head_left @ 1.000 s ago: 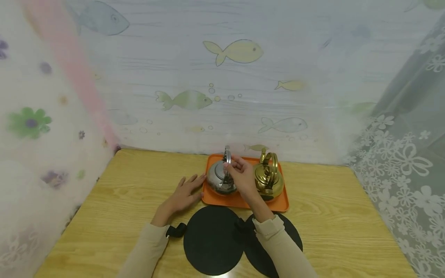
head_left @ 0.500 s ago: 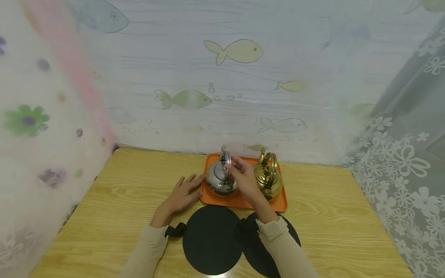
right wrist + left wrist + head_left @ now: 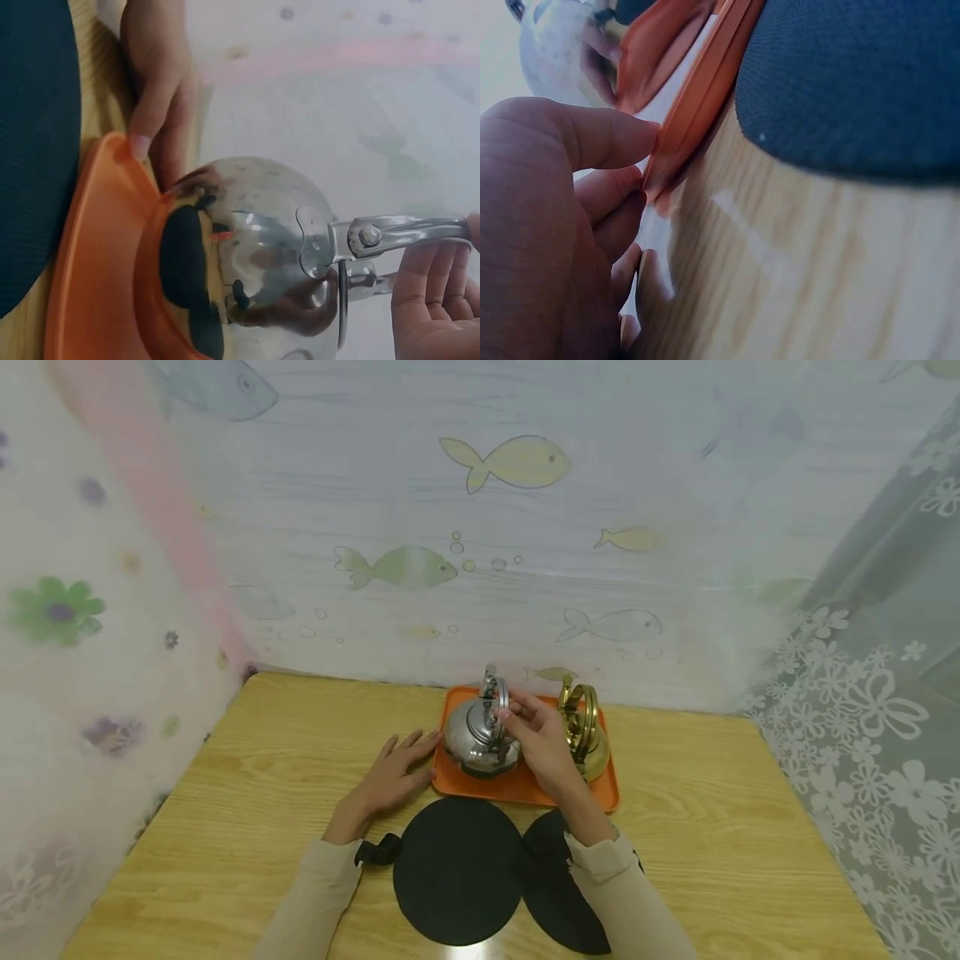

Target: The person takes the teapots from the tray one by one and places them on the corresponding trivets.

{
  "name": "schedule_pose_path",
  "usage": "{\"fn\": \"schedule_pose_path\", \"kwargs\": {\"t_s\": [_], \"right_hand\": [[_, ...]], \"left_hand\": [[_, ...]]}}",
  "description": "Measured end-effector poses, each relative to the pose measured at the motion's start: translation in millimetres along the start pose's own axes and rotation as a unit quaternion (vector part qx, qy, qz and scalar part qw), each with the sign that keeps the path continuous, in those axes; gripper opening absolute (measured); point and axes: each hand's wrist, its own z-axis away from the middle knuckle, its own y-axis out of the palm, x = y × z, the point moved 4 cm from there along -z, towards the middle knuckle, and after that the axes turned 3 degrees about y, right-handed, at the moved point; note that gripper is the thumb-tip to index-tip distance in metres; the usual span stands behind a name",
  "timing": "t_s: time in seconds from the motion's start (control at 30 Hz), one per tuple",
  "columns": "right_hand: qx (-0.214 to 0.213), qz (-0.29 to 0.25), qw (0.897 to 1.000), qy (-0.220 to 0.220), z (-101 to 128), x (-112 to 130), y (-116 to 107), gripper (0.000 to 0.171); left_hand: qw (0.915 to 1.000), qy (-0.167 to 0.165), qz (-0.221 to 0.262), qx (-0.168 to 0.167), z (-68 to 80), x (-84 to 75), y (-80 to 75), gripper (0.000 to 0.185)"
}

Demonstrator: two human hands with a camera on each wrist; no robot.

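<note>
Silver kettle coming up off the orange tray.

Left hand (image 3: pixel 390 777) flat, steadying tray (image 3: pixel 600 793) at its 9 o'clock edge. Right hand (image 3: pixel 543 747) grasps silver kettle (image 3: pixel 476 743) handle; kettle appears raised since a second ago, lift begun. Gold kettle (image 3: pixel 585 735) stays at 3 o'clock.

Lighting, as I read it from the feeds: soft, even, fairly bright; shadows faint. Head view: wide-angle bend at the edges, curtains at both sides washed out and hazy; a pale glare patch on the counter (image 3: pixel 480 950) at the bottom edge. Left wrist view: left hand (image 3: pixel 547 232) fills the frame, blurred; sheen streak on the wood grain. Right wrist view: silver kettle (image 3: pixel 255 247) sharp, mirroring the orange tray (image 3: pixel 90 270); background wall soft and overexposed.
</note>
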Motion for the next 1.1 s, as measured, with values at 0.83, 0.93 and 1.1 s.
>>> {"fn": "schedule_pose_path", "kwargs": {"t_s": [0.83, 0.93, 1.1], "right_hand": [[0.036, 0.016, 0.998, -0.044, 75, 23, -3, 0.048], [0.045, 0.006, 0.998, -0.039, 83, 19, -2, 0.047], [0.06, 0.0, 0.998, -0.032, 98, 17, 1, 0.048]], "left_hand": [[0.9995, -0.001, 0.003, 0.032, -1.1, -1.9, -5.8, 0.062], [0.9996, 0.003, 0.008, 0.028, -2.2, 3.7, -3.0, 0.063], [0.9998, 0.011, 0.007, 0.018, -1.3, 6.5, -1.9, 0.063]]}}
